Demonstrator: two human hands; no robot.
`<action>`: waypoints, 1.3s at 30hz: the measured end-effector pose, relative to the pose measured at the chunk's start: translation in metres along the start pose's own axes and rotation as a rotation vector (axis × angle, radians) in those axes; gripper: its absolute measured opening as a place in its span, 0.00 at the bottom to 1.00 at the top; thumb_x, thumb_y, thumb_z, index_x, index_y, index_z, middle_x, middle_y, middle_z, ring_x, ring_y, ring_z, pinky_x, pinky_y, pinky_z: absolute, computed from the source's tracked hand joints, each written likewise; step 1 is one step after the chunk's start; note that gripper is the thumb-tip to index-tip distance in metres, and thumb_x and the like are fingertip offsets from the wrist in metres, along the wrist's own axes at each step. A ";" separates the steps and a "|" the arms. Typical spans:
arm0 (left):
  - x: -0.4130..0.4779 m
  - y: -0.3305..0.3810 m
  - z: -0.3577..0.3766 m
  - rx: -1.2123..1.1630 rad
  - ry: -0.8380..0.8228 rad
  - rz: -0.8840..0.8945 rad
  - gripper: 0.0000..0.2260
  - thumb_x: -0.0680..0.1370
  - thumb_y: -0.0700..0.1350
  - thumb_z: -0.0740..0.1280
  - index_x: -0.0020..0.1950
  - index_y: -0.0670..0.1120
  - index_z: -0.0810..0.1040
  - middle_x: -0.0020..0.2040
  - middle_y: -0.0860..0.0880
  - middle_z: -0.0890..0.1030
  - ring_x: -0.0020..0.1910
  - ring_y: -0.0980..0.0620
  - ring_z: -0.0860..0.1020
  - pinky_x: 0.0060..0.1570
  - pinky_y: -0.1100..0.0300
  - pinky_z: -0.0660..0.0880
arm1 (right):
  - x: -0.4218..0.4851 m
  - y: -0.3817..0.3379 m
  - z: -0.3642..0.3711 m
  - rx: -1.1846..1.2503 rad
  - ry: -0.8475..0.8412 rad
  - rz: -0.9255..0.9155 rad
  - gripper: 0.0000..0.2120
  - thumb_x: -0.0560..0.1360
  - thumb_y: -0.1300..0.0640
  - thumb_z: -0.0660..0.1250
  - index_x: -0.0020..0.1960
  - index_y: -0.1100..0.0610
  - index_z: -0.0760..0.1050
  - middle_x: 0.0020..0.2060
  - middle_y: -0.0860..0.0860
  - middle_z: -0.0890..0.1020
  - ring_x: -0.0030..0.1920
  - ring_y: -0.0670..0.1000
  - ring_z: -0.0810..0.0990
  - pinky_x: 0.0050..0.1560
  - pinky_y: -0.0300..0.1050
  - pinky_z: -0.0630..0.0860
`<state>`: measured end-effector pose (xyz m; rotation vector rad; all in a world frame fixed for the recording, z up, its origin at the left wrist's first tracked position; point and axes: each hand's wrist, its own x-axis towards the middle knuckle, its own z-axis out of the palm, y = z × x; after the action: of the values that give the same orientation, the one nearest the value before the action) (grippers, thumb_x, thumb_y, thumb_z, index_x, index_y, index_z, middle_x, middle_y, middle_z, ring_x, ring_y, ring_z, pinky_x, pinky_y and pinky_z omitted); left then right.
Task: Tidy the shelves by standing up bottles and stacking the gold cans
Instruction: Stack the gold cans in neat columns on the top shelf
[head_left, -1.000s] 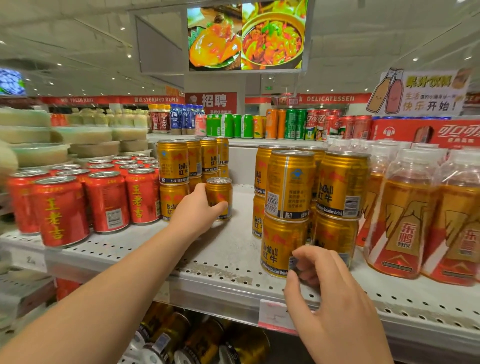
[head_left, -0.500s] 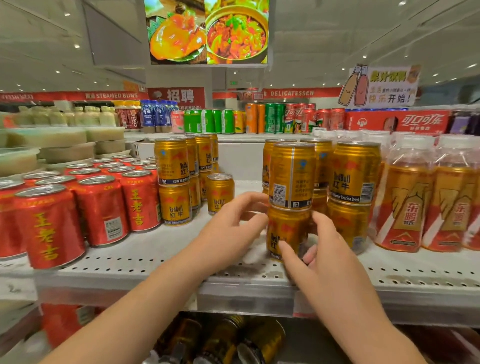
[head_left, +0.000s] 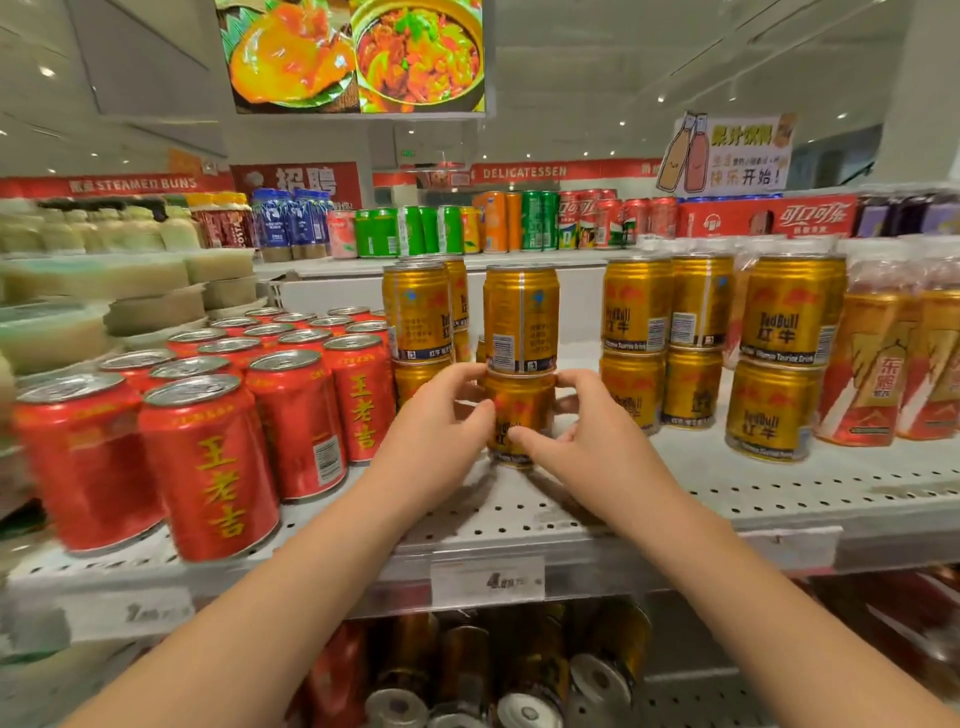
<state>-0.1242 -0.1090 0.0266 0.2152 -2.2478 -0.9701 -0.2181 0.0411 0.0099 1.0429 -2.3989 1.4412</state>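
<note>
Clasping cylindrical lower gold can | left hand, right hand: grips clamped on it | perforated shelf

— What have you got?

— Both hands on a two-high stack! My left hand curls round the left side of the lower gold can. My right hand wraps the right side, thumb across the front. The upper gold can sits upright on top.

— Where is it?

— On the white perforated shelf, between a left gold stack and the right gold stacks. Red cans crowd the far left, and orange bottles stand upright at the far right.

— Below?

— Blurred lower cans lying on their sides.
</note>
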 end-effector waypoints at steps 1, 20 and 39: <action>0.001 -0.002 -0.001 0.002 0.021 -0.005 0.17 0.81 0.47 0.67 0.69 0.55 0.74 0.53 0.63 0.80 0.47 0.69 0.79 0.51 0.56 0.82 | 0.004 -0.002 0.003 -0.005 -0.003 0.002 0.28 0.71 0.42 0.76 0.63 0.39 0.63 0.42 0.32 0.72 0.40 0.39 0.79 0.38 0.37 0.75; 0.042 0.042 -0.022 0.265 0.195 0.393 0.24 0.83 0.48 0.65 0.78 0.53 0.65 0.75 0.54 0.67 0.41 0.57 0.79 0.49 0.53 0.80 | 0.022 0.006 0.012 0.110 -0.141 0.063 0.33 0.71 0.42 0.75 0.73 0.42 0.66 0.61 0.41 0.79 0.50 0.45 0.82 0.48 0.44 0.77; 0.066 0.049 -0.043 0.312 0.193 0.285 0.14 0.83 0.51 0.64 0.67 0.51 0.78 0.62 0.54 0.75 0.43 0.58 0.74 0.50 0.62 0.75 | 0.035 0.005 0.013 0.008 -0.220 -0.037 0.31 0.67 0.33 0.72 0.67 0.36 0.68 0.47 0.31 0.75 0.46 0.41 0.79 0.50 0.47 0.80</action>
<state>-0.1423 -0.1248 0.1165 0.1138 -2.1666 -0.4289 -0.2444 0.0148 0.0156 1.3029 -2.5064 1.3904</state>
